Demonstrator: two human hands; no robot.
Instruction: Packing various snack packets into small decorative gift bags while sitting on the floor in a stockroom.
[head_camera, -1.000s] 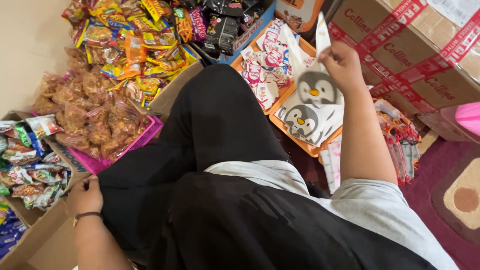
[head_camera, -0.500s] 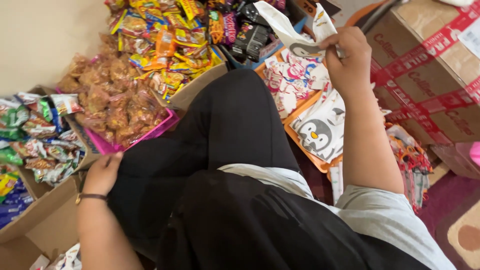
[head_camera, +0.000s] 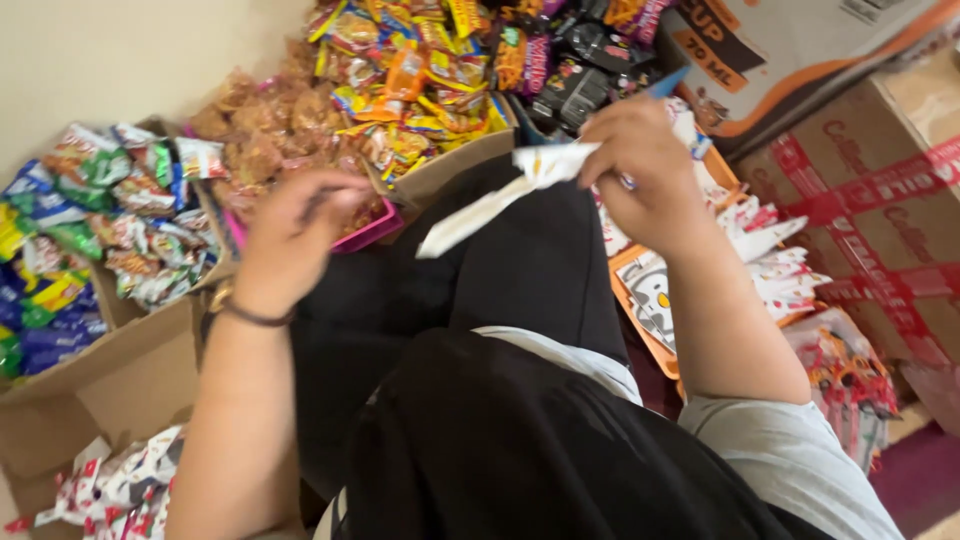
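Observation:
My right hand (head_camera: 640, 170) grips a white paper bag (head_camera: 500, 200) by its top, and the bag hangs tilted down to the left over my black-clad knee (head_camera: 520, 260). My left hand (head_camera: 295, 240), with a thin bracelet at the wrist, is raised in front of the pink basket (head_camera: 375, 228) of clear snack packs; its fingers are curled and blurred, and I cannot see anything in them. An orange tray (head_camera: 640, 310) with more white penguin-print bags lies under my right forearm.
Cardboard boxes of colourful snack packets (head_camera: 110, 215) stand at the left and ahead (head_camera: 420, 70). A taped carton (head_camera: 880, 220) is at the right. Red-trimmed packets (head_camera: 850, 375) lie by the tray. Patterned bags (head_camera: 120, 490) sit at the lower left.
My right hand has brought the paper bag down and left over my knee. My left hand has lifted from beside my thigh up toward the pink basket. The view has shifted right.

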